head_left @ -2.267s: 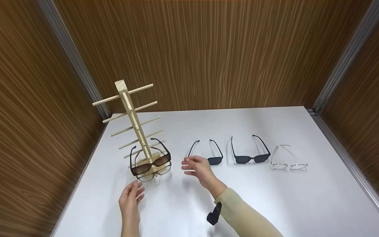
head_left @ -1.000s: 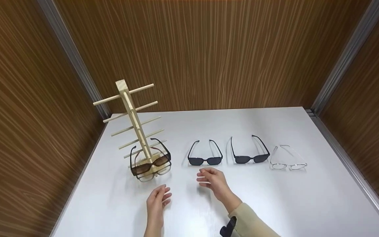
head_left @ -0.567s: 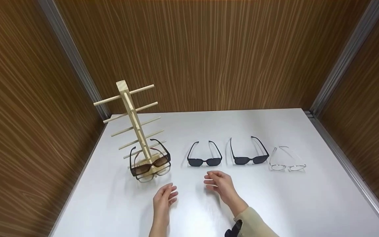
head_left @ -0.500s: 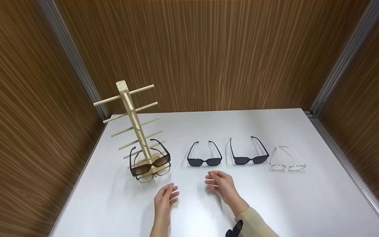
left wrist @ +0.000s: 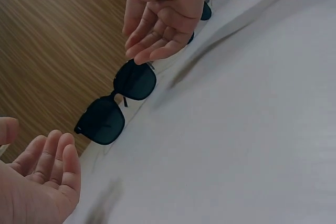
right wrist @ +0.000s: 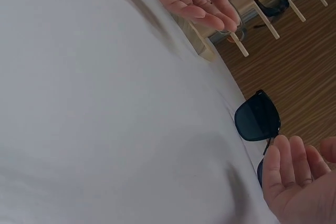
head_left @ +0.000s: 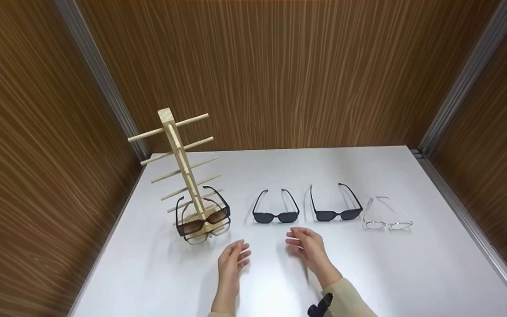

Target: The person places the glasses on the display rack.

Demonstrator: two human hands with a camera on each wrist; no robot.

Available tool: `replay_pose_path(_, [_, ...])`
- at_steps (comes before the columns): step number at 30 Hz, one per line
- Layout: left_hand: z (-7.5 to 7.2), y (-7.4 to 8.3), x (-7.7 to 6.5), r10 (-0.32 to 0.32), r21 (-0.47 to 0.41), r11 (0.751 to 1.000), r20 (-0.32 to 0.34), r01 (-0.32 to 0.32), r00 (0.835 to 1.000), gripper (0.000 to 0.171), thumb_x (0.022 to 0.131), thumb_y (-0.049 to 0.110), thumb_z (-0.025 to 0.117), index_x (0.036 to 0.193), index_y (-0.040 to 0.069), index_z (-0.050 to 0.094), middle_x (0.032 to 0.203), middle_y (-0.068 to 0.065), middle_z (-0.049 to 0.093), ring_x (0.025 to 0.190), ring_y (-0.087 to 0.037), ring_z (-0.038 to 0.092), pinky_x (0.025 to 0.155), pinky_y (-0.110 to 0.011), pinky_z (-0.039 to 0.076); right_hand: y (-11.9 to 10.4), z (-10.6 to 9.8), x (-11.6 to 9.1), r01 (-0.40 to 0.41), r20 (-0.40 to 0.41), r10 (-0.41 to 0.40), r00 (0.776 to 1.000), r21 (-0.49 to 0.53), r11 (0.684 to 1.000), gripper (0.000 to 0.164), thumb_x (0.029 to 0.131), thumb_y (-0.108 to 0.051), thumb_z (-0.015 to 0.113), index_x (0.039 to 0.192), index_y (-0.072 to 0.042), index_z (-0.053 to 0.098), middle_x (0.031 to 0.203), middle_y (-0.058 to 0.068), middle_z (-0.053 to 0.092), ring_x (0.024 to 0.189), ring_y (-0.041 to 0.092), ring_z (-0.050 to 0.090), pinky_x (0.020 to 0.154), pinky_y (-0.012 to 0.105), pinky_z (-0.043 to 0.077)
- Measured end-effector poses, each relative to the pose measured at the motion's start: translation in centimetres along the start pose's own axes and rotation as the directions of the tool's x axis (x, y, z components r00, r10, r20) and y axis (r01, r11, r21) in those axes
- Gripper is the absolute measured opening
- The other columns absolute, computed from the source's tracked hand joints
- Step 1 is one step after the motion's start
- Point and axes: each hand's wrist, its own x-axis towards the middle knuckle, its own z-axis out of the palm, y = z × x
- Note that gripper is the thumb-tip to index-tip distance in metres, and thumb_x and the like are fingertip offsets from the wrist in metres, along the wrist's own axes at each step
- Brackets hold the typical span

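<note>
In the head view my left hand (head_left: 230, 266) hovers over the white table with loosely bent fingers and nothing in them. My right hand (head_left: 310, 248), just as relaxed, is in front of the black sunglasses (head_left: 275, 217), which lie with temples spread toward the back. Farther right lie larger black sunglasses (head_left: 338, 215) and thin-framed clear eyeglasses (head_left: 388, 225). At left stands a wooden eyeglass rack (head_left: 182, 163) with several crossbars. Brown-tinted sunglasses (head_left: 203, 223) hang low on it, above a clear-lensed pair of eyeglasses (head_left: 197, 239). The right wrist view shows the brown pair's tortoiseshell-patterned frame.
Wood-grain panels (head_left: 297, 75) enclose the white table (head_left: 368, 273) at the back and both sides, with metal posts at the corners. A black strap device (head_left: 321, 305) sits at the right sleeve's cuff.
Both hands have drawn away from the rack, moving to the right across the table; the right hand no longer covers part of the nearest black sunglasses. The eyewear stays in place.
</note>
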Motion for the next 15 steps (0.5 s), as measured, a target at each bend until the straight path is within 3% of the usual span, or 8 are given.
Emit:
replay_pose_path(6, [0.7,-0.1,0.3,0.039,-0.047,0.998,0.077,-0.035,0.996,0.044,0.095,0.028,0.055,0.122,-0.005,0.050,0.111,-0.018,0.061,0.100,-0.028,0.059,0.086,-0.042,0.047,-0.4,-0.7,0.4,-0.014,-0.033,0.016,0.999,0.043,0.999,0.031,0.092,-0.012,0.058,0.114,0.009,0.053,0.091,0.013,0.066,0.080,0.025,0.066,0.068,0.035,0.054])
replay_pose_path(15, [1.9,0.1,1.5,0.074,-0.081,0.994,0.083,-0.067,0.994,0.038,0.094,0.022,0.055,0.118,-0.008,0.053,0.108,-0.018,0.063,0.102,-0.034,0.058,0.087,-0.044,0.047,-0.9,-1.5,1.2,0.003,-0.083,0.004,0.997,0.082,0.997,0.030,0.092,-0.010,0.058,0.114,0.009,0.052,0.089,0.013,0.066,0.079,0.025,0.066,0.068,0.036,0.054])
